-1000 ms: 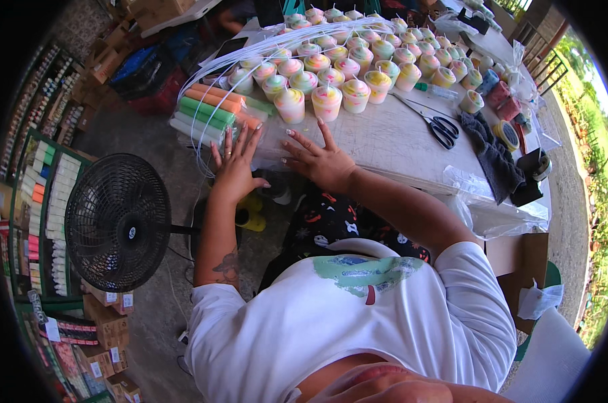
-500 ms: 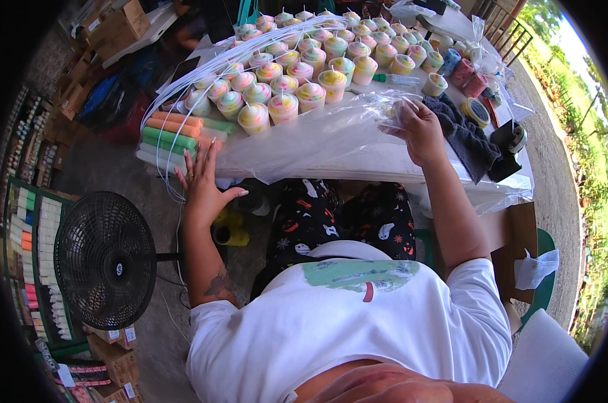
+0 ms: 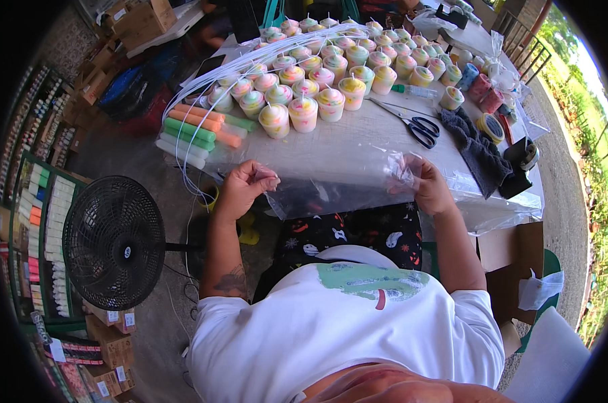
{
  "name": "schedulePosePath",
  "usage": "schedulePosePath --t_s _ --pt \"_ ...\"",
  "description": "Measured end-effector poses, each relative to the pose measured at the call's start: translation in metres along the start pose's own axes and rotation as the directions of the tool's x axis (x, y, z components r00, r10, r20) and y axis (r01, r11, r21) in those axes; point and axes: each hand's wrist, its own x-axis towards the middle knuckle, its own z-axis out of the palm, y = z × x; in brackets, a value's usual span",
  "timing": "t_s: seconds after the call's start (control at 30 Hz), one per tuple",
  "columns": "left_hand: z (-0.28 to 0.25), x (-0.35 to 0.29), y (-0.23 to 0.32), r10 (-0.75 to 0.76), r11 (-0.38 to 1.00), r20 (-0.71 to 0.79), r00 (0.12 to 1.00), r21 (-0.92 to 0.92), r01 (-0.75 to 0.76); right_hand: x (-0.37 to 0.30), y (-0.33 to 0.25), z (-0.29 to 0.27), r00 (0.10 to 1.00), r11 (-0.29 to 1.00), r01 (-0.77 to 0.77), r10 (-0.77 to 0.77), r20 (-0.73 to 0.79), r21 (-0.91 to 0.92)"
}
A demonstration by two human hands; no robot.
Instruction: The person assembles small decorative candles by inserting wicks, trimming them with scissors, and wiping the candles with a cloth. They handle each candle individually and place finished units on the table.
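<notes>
A clear plastic bag (image 3: pixel 331 188) is stretched sideways over my lap, along the near edge of the table. My left hand (image 3: pixel 245 185) pinches its left end, and my right hand (image 3: pixel 425 183) grips the bunched right end. Beyond the bag, several cup-shaped candles (image 3: pixel 303 115) with pastel swirls and white wicks stand in rows on the white table (image 3: pixel 347 144). Orange, green and white stick candles (image 3: pixel 195 134) lie in a pile at the table's left corner, near my left hand. Scissors (image 3: pixel 418 127) with dark handles lie past my right hand.
Long white wick strands (image 3: pixel 250 55) arch over the candles and hang off the left side. At the table's right are a dark cloth (image 3: pixel 475 148), a tape roll (image 3: pixel 490 127) and a black tape dispenser (image 3: pixel 519 168). A black fan (image 3: pixel 115 242) stands at the left.
My left hand has taken hold of the bag's left end. My right hand has come down nearer my lap with the other end. The scissors, covered before, now show.
</notes>
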Motion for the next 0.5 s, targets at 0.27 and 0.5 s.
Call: schedulePosePath --t_s 0.27,0.5 --pt "-0.051 -0.039 -0.026 -0.266 0.893 -0.269 0.926 0.292 0.341 -0.010 0.046 0.021 0.988 0.987 -0.152 0.150 0.041 0.049" --pt "-0.029 -0.048 -0.009 0.585 0.254 -0.279 0.761 0.955 0.154 -0.009 0.048 0.028 0.970 0.969 -0.203 0.219 0.104 -0.142"
